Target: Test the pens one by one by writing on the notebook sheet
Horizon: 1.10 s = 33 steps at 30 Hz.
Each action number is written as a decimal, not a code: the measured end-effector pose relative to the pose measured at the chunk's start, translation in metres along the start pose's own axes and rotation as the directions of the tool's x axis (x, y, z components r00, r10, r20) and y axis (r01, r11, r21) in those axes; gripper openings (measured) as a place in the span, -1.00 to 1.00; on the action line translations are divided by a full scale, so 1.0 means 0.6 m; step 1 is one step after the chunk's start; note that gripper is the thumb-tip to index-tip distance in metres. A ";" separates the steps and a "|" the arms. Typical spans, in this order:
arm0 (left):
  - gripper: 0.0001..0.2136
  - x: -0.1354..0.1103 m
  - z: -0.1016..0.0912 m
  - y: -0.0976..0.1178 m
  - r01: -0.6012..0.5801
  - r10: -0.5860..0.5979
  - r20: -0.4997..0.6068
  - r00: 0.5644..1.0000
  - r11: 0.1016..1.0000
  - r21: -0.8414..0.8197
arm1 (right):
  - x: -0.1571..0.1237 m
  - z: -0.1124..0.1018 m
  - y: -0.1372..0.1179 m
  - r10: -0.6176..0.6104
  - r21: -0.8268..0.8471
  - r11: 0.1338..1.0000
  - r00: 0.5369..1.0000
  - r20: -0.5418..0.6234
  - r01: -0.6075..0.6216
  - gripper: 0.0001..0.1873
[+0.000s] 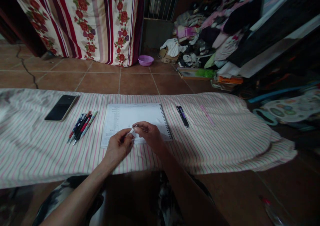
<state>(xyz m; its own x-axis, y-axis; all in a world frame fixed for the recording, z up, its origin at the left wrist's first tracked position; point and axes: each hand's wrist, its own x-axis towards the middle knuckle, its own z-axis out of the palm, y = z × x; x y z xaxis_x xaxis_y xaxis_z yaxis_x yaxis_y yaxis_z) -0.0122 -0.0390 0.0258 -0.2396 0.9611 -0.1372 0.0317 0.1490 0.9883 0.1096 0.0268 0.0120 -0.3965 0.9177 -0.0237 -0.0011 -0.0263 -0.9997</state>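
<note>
Caution: the small, whitish, slender piece point(132, 131) is held only at the fingertips, so a loose or uneven pinch could let it slip. If released, it could drop onto the open white spiral-bound notebook point(136, 113) directly below, where its pale colour would make it hard to find against the paper. A drop nearer the body could carry it over the near edge of the desk point(225, 139), which is covered in a striped pink, grey and white cloth. The cloth is rucked in places; a pull on it could roll the bundle of slim multicoloured pens point(81, 127) at left or the two dark pens with purple detail point(182, 117) at right. Position: the piece lies between the hands, above the notebook's lower half. The left hand point(119, 143) pinches it from the left, thumb against curled fingers; the right hand point(149, 133) is narrowed on its upper right end. Whether the right fingertips also grip a separate part cannot be determined, and the piece's exact type is too small to identify.
</note>
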 end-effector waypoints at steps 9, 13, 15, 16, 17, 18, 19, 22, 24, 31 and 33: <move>-0.70 0.002 0.002 0.008 0.023 -0.024 -0.017 1.000 0.999 -0.033 | -0.001 -0.006 0.000 -0.013 0.033 0.999 1.000 -0.007 0.014 -0.80; -0.70 0.004 0.004 0.006 0.015 -0.015 -0.008 1.000 1.000 -0.024 | 0.001 -0.008 0.005 -0.033 0.006 0.999 0.999 -0.015 0.033 -0.81; -0.70 0.006 0.005 0.002 -0.001 0.001 -0.001 1.000 1.000 -0.010 | 0.001 -0.008 0.007 -0.048 0.002 0.999 0.999 -0.024 0.048 -0.82; -0.71 0.006 0.005 0.000 -0.011 0.011 0.002 1.000 1.000 -0.003 | 0.001 -0.008 0.008 -0.055 0.003 0.998 0.998 -0.035 0.055 -0.82; -0.71 0.007 0.005 -0.002 -0.021 0.021 0.006 1.000 1.000 0.004 | 0.001 -0.008 0.008 -0.057 0.003 0.998 0.997 -0.047 0.057 -0.82; -0.71 0.007 0.006 -0.003 -0.029 0.029 0.008 1.000 1.000 0.009 | 0.001 -0.007 0.008 -0.055 0.002 0.998 0.997 -0.055 0.055 -0.82; -0.71 0.008 0.006 -0.003 -0.035 0.035 0.009 0.999 0.999 0.013 | 0.001 -0.007 0.008 -0.047 0.003 0.999 0.997 -0.060 0.047 -0.81; -0.71 0.009 0.007 -0.004 -0.037 0.037 0.005 0.999 0.999 0.021 | 0.001 -0.009 0.001 -0.013 0.018 1.000 0.998 -0.062 0.015 -0.75; -0.72 0.009 0.007 -0.006 -0.033 0.033 0.001 0.999 0.999 0.022 | 0.001 -0.016 -0.005 0.000 0.031 1.000 0.996 -0.092 0.003 -0.71; -0.71 0.013 0.003 -0.017 -0.030 0.031 -0.025 0.999 0.999 0.025 | 0.016 -0.087 0.000 -0.024 -0.107 0.994 0.895 -0.446 -0.027 -0.64; -0.70 0.014 0.003 -0.015 -0.015 0.016 -0.036 0.999 1.000 0.016 | 0.019 -0.108 0.009 -0.080 -0.231 0.972 0.863 -0.498 -0.044 -0.63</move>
<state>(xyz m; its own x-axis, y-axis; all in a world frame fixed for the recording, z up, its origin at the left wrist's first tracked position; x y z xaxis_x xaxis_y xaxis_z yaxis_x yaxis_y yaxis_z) -0.0125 -0.0320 0.0158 -0.2740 0.9543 -0.1190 0.0508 0.1379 0.9891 0.1647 0.0631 0.0054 0.1149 0.9919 0.0535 0.2286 0.0260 -0.9732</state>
